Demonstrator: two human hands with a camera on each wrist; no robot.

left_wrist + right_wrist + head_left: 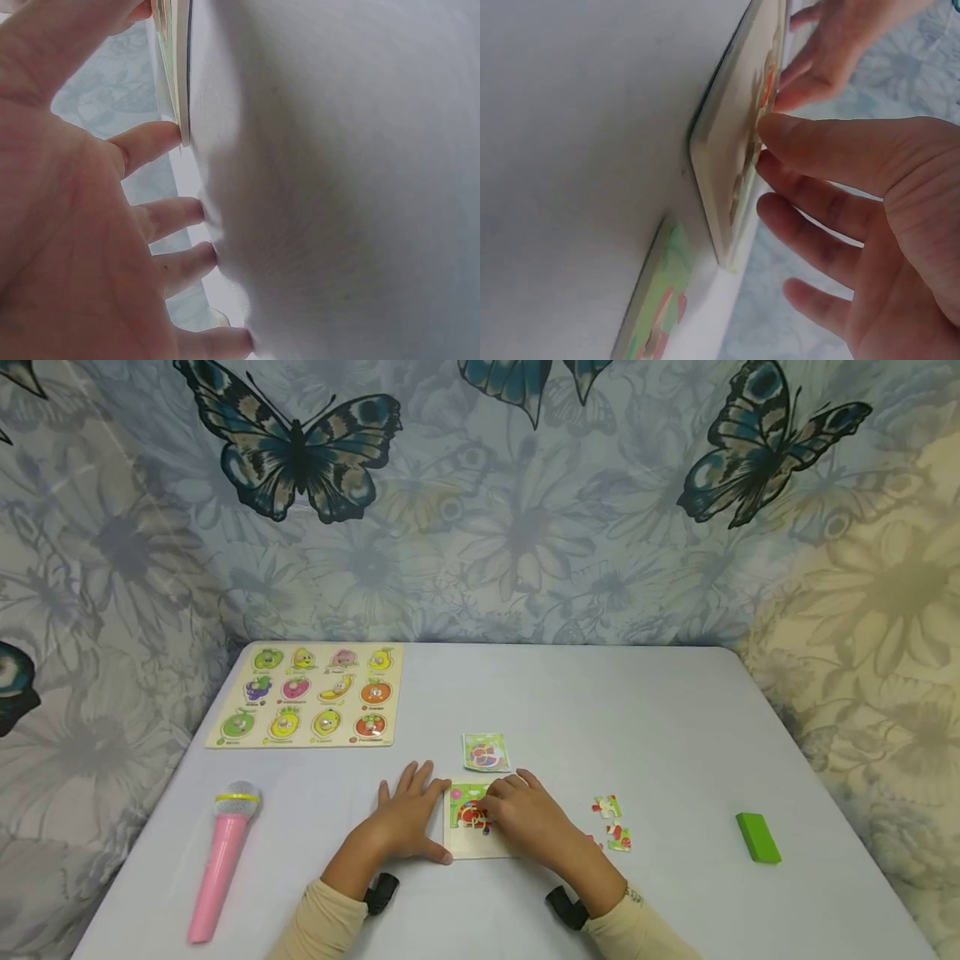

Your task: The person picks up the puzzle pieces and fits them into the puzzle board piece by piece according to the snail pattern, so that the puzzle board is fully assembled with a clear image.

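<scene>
A small puzzle board [459,847] lies on the table with a partly filled picture in it. My left hand [408,818] rests beside the board with its fingers spread. In the left wrist view, its index fingertip touches the board's edge [182,90], and the other fingertips rest on the table. Over the board, my right hand [528,818] pinches a puzzle piece [759,133] between thumb and index finger, low against the picture. The rest of that piece is hidden by the fingers. Loose puzzle pieces [619,837] lie to the right of this hand.
Just behind the board lies a small picture card [486,752]. A fruit board [315,697] is at the back left, and a pink toy microphone [222,868] at the left. A green block [758,837] lies at the right. Patterned cloth [517,560] hangs behind the table.
</scene>
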